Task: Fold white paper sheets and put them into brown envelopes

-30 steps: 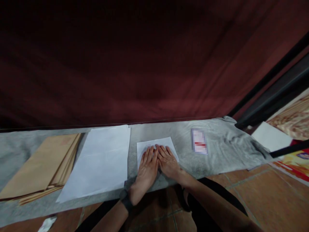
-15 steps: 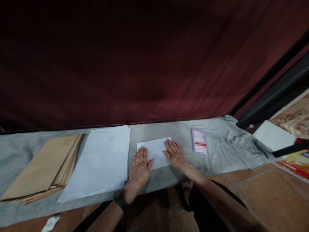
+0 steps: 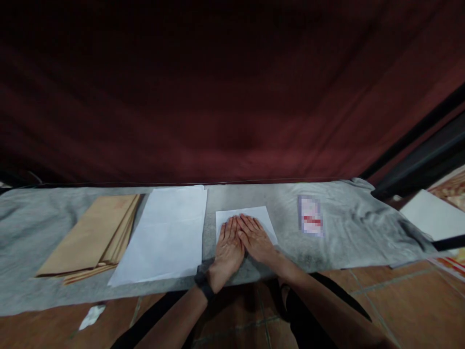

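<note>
A small folded white paper (image 3: 254, 214) lies on a grey cloth (image 3: 337, 242) spread over the floor. Both my hands rest flat on it, side by side with the fingers stretched out. My left hand (image 3: 229, 247) covers its left half, and a dark band sits on that wrist. My right hand (image 3: 256, 238) covers the middle and right part, its fingertips touching those of the left hand. Neither hand holds anything.
Left of the folded paper lies a stack of large white sheets (image 3: 167, 235), then a pile of brown envelopes (image 3: 92, 237). A small printed card (image 3: 311, 222) lies to the right. A dark red curtain (image 3: 218, 97) hangs behind. A crumpled scrap (image 3: 91, 316) lies on the tiled floor.
Half a second ago my hands were spread apart at the paper's left and right edges. They have slid back together onto its middle. The camera view has shifted slightly.
</note>
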Tool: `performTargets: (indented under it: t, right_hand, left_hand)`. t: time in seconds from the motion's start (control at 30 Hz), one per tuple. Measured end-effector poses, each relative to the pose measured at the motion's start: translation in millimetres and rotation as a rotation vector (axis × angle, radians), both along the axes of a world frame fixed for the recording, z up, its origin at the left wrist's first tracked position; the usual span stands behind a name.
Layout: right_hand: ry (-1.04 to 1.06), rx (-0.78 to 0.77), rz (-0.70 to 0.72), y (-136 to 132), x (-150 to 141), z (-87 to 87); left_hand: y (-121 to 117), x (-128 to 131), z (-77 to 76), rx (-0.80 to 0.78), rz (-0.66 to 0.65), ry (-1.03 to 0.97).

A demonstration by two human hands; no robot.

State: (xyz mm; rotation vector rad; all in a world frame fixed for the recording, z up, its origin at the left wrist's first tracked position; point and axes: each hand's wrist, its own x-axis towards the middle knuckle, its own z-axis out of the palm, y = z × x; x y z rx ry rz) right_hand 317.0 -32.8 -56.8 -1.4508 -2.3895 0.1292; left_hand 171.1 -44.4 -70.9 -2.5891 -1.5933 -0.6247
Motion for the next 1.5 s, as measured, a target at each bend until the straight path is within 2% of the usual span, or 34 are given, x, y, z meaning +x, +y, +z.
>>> performTargets:
  t: [0.17, 0.43, 0.5, 0.6, 0.7, 0.83, 0.93, 1.0, 1.07, 1.13, 1.27, 1.33, 1.5]
  right_hand:
    - [-0.046, 0.039, -0.070, 5.0, 18.2, -7.7]
    - [-0.003, 0.024, -0.331, 12.8, 55.3, -5.4]
    - [0.036, -0.016, -0.390, 16.8, 62.2, 0.3]
    - [0.168, -0.157, -0.478, 25.5, 70.4, 9.2]
    - [0.255, -0.246, -0.512, 33.6, 75.7, 13.5]
    - [0.599, -0.450, -0.533, 37.1, 80.2, 14.4]
    - [0.803, -0.612, -0.478, 34.0, 82.2, 17.6]
    - [0.948, -0.662, -0.447, 32.0, 82.7, 22.6]
    - [1.196, -0.675, -0.467, 31.6, 82.2, 30.0]
    - [1.439, -0.665, -0.490, 31.8, 79.1, 38.1]
    - [1.703, -0.653, -0.486, 26.0, 60.5, 45.9]
    - [1.774, -0.679, -0.473, 19.3, 46.7, 43.4]
    - [1.761, -0.744, -0.368, 6.3, 25.5, 37.6]
  left_hand:
    - [-1.3, -10.9, 3.9, -0.045, 0.069, 0.015]
    - [-4.8, -30.4, 5.7, -0.087, 0.189, 0.007]
    - [-5.0, -32.8, 5.1, -0.080, 0.213, 0.002]
    - [-4.9, -33.9, 5.5, -0.073, 0.224, -0.005]
    - [-4.5, -33.2, 5.8, -0.066, 0.222, -0.011]
    - [-2.9, -33.9, 2.1, -0.060, 0.209, -0.024]
    - [0.2, -35.9, 1.1, -0.072, 0.207, -0.035]
    - [3.3, -36.6, 6.3, -0.082, 0.210, -0.059]
    - [6.2, -35.7, 17.6, -0.077, 0.213, -0.113]
    - [7.9, -33.1, 32.4, -0.050, 0.202, -0.204]
    - [7.0, -22.8, 53.1, -0.066, 0.162, -0.514]
    - [6.2, -16.5, 54.7, -0.205, 0.212, -0.762]
    - [5.7, -9.4, 60.0, -0.759, 0.442, -1.461]
